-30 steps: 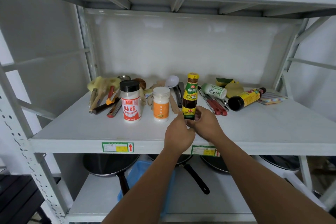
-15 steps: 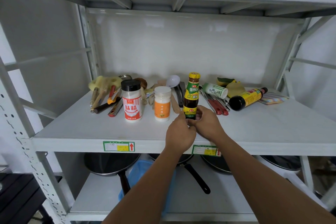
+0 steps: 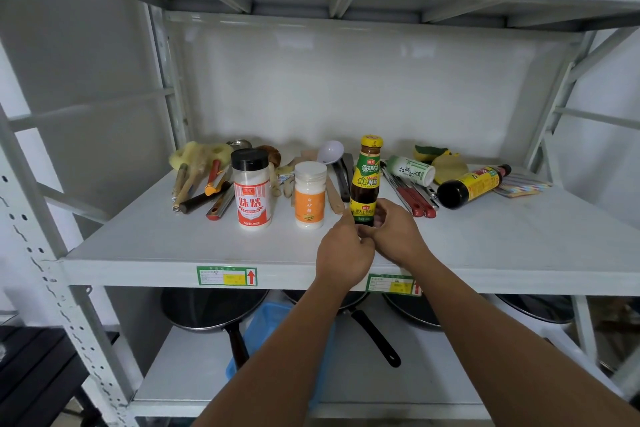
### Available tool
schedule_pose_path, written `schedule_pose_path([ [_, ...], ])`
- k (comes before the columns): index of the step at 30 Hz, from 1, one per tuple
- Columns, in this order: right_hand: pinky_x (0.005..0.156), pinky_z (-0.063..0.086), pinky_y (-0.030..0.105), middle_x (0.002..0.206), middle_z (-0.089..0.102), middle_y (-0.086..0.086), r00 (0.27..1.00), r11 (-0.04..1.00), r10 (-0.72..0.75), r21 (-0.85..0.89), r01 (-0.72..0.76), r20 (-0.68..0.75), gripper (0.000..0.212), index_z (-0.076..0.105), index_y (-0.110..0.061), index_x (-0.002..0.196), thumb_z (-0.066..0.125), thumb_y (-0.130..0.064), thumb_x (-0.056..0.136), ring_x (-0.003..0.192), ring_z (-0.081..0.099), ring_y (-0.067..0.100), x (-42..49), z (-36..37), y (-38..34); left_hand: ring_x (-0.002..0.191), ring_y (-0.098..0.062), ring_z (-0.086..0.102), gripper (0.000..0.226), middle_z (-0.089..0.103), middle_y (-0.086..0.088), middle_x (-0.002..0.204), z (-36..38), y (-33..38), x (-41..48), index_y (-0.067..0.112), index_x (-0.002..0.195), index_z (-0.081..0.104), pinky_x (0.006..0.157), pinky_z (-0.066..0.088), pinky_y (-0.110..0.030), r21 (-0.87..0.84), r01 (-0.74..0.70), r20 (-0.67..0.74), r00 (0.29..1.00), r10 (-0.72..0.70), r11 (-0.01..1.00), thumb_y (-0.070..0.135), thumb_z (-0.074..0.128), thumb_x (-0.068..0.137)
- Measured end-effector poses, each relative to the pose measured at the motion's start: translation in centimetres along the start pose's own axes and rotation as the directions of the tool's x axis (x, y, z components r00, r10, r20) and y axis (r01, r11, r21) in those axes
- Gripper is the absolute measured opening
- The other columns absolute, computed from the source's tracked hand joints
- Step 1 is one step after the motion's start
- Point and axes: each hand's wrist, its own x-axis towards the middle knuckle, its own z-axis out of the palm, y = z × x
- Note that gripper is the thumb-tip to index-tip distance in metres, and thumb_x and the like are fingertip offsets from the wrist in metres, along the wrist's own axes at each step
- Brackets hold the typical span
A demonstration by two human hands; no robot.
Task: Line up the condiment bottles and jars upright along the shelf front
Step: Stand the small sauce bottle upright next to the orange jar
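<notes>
Both hands wrap the base of an upright dark sauce bottle [image 3: 366,180] on the white shelf [image 3: 194,246]: left hand [image 3: 344,251] and right hand [image 3: 394,236] gripping it, fingers seemingly overlapping. A red-labelled jar [image 3: 252,189] and orange-labelled jar [image 3: 310,195] stand left; another dark bottle [image 3: 472,186] lies farther right

free: shelf [image 3: 502,246] front right, bare | blocked: utensil pile [image 3: 207,184] rear-left; lying bottle [image 3: 472,185] rear-right
</notes>
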Motion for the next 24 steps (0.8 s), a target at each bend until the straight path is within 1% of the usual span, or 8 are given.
schedule_pose_path([
  [3,0.084,0.053,0.021,0.11,0.077,-0.008,1.0,1.0,-0.002,0.002,0.002,0.002,0.052,0.068,-0.019,0.125,0.09,-0.022,0.078,0.097,0.07,-0.001,0.03,0.02,0.03,0.104,-0.022,0.064,0.038,0.069,-0.004,0.115,0.01,-0.03,-0.01,0.018,0.133,0.052,0.08,0.043,-0.027,-0.002,-0.003,-0.002,1.0,0.003,1.0,0.02,0.056,0.096],
  [8,0.079,0.049,0.016,0.11,0.077,-0.006,1.0,1.0,-0.001,-0.006,0.001,-0.005,0.052,0.068,-0.019,0.125,0.09,-0.022,0.078,0.095,0.068,-0.004,0.03,0.05,0.0,0.104,-0.022,0.064,0.037,0.069,-0.004,0.115,0.12,-0.08,0.02,0.018,0.132,0.052,0.08,0.042,-0.026,0.005,-0.004,-0.007,1.0,0.004,1.0,0.02,0.056,0.096],
  [12,0.084,0.053,0.021,0.111,0.077,-0.006,1.0,1.0,0.002,-0.006,-0.002,-0.005,0.053,0.068,-0.019,0.126,0.09,-0.023,0.078,0.096,0.069,-0.001,0.03,0.07,0.03,0.105,-0.022,0.063,0.037,0.068,-0.004,0.118,0.14,-0.08,0.07,0.017,0.133,0.053,0.081,0.042,-0.026,0.008,0.0,-0.005,1.0,0.0,1.0,0.02,0.056,0.096],
  [16,0.076,0.046,0.012,0.108,0.075,-0.009,1.0,1.0,0.009,-0.003,-0.009,-0.002,0.054,0.068,-0.018,0.127,0.09,-0.021,0.078,0.092,0.066,-0.008,0.08,0.05,0.01,0.107,-0.023,0.063,0.039,0.068,-0.005,0.119,0.11,-0.07,0.05,0.017,0.134,0.052,0.082,0.042,-0.026,0.004,-0.001,-0.005,1.0,0.001,1.0,0.019,0.057,0.095],
  [21,0.069,0.044,0.004,0.103,0.074,-0.011,1.0,1.0,0.028,0.005,-0.028,0.003,0.052,0.069,-0.016,0.126,0.09,-0.018,0.078,0.086,0.064,-0.014,0.23,0.04,0.18,0.104,-0.023,0.064,0.036,0.068,-0.004,0.115,0.14,-0.08,0.04,0.016,0.13,0.055,0.08,0.043,-0.027,-0.01,-0.001,-0.008,1.0,0.001,1.0,0.02,0.057,0.094],
  [24,0.068,0.044,0.002,0.103,0.074,-0.011,1.0,1.0,0.029,0.0,-0.029,0.006,0.052,0.069,-0.016,0.126,0.09,-0.018,0.078,0.084,0.064,-0.015,0.27,0.06,0.23,0.103,-0.023,0.064,0.036,0.068,-0.004,0.113,0.17,-0.09,0.04,0.017,0.129,0.055,0.08,0.044,-0.027,-0.013,-0.003,-0.009,1.0,0.002,1.0,0.02,0.057,0.094],
])
